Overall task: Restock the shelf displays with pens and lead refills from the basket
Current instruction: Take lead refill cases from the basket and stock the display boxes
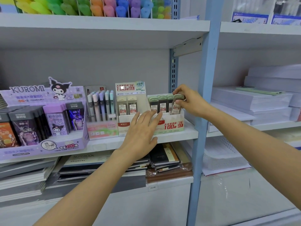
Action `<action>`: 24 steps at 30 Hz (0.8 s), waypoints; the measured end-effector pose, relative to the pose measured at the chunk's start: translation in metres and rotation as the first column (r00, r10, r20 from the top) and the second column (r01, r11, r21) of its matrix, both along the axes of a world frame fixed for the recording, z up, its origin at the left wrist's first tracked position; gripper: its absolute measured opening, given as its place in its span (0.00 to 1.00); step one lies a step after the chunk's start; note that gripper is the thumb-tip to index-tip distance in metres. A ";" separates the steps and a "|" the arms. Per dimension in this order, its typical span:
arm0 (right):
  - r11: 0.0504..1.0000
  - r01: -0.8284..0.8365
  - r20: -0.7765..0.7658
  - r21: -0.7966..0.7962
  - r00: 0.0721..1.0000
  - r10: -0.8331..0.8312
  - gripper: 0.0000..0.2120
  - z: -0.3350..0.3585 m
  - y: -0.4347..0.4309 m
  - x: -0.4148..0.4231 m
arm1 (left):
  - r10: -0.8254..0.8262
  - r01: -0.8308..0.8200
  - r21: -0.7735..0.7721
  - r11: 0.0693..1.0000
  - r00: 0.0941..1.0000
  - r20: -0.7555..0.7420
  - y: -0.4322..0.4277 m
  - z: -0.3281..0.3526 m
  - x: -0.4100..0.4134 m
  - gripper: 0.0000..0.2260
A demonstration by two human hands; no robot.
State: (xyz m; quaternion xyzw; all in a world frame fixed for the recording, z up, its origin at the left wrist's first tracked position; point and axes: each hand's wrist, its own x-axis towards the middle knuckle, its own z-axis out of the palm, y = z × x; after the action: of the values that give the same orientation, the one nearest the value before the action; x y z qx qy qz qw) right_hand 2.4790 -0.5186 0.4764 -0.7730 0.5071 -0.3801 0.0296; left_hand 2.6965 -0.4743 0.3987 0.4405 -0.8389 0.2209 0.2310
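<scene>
**Refill (176, 105) sitting in the 0.7 box (172, 126)**

The left hand (141, 132) is lying flat, fingers straight, across the fronts of the 0.5 box (123, 119) and the 0.7 box. Beyond it, the right hand (190, 101) is pinching the refill — slightly tilted — at the 0.7 box's right end, on the shelf (179, 136).

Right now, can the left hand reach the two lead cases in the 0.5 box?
Probably yes. The left hand is open, right below the two lead cases in the 0.5 box, and nothing stands between them.
</scene>
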 end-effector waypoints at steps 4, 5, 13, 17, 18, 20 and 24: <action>0.998 0.040 0.071 -0.049 0.997 -0.037 0.07 -0.004 -0.005 0.005 | 0.008 -0.008 0.000 1.000 1.000 0.011 0.000 -0.001 0.000 0.35; 0.996 0.059 0.057 -0.067 0.997 -0.055 0.07 -0.005 -0.007 0.006 | 0.009 -0.009 -0.001 1.000 1.000 0.017 0.000 -0.001 0.000 0.35; 0.972 0.151 -0.027 -0.182 0.987 -0.158 0.16 -0.018 -0.001 0.008 | -0.032 0.032 0.042 0.999 0.999 0.002 0.000 0.000 0.004 0.34; 0.922 0.110 -0.012 -0.372 0.992 -0.123 0.17 -0.030 0.021 0.014 | -0.137 0.136 -0.019 0.991 0.982 -0.130 0.019 -0.010 0.015 0.27; 0.908 0.076 0.010 -0.413 0.997 -0.079 0.15 -0.034 0.030 0.019 | -0.158 0.152 -0.051 0.987 0.973 -0.169 0.025 -0.017 0.021 0.25; 0.905 -0.035 0.043 -0.423 0.997 0.059 0.11 -0.048 0.050 0.036 | -0.171 0.144 -0.125 0.982 0.955 -0.243 0.037 -0.037 0.035 0.20; 0.935 -0.309 0.085 -0.174 0.941 0.326 0.06 -0.110 0.085 0.091 | -0.061 0.050 -0.042 0.998 0.933 -0.354 0.066 -0.111 0.076 0.13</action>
State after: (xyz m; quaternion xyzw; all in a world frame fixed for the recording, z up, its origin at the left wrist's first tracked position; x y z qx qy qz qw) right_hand 2.5705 -0.4332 0.3669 -0.8222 0.3412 -0.4520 0.0576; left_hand 2.7725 -0.4083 0.2881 0.4454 -0.7919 0.1448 0.3918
